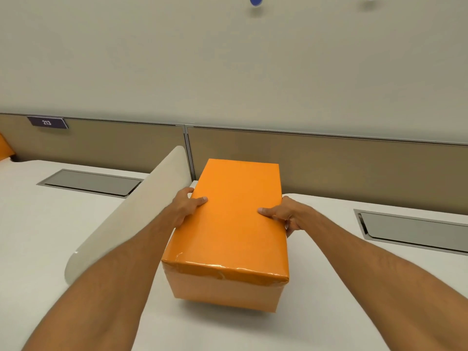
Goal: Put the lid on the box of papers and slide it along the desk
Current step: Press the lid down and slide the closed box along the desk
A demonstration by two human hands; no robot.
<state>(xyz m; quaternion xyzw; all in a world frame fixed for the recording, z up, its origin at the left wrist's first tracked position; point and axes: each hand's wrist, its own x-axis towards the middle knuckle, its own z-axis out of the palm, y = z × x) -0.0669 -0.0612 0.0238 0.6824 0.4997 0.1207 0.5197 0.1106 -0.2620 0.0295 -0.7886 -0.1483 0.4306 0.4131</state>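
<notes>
The left hand [186,207] grips the left long side of the lid [235,214], thumb laid flat on the top face and the fingers curled down over the edge, out of sight. The right hand [286,216] grips the opposite long side in the same way, thumb on top pointing inward, fingers wrapped down the far flank. Both bare forearms reach in from the lower corners of the view.

The lid is bright orange, smooth and rectangular, and sits squarely over the box [222,292], its skirt covering the upper part. Along the near edge of the lid a strip of glossy clear tape catches the light and looks slightly wrinkled. Below the skirt, the near end of the box shows a duller, paler orange wrapping. The papers inside cannot be seen.

The box stands on the white tabletop [342,287], long axis running away from the person, its far end close to the back edge, just beside the low white divider [131,214] that slants along its left. A grey recessed hatch [415,230] lies in the tabletop towards the right edge, and another [91,182] on the neighbouring surface beyond the divider. A tan partition [329,168] runs along the back, carrying a dark plate [47,122] marked 213.
</notes>
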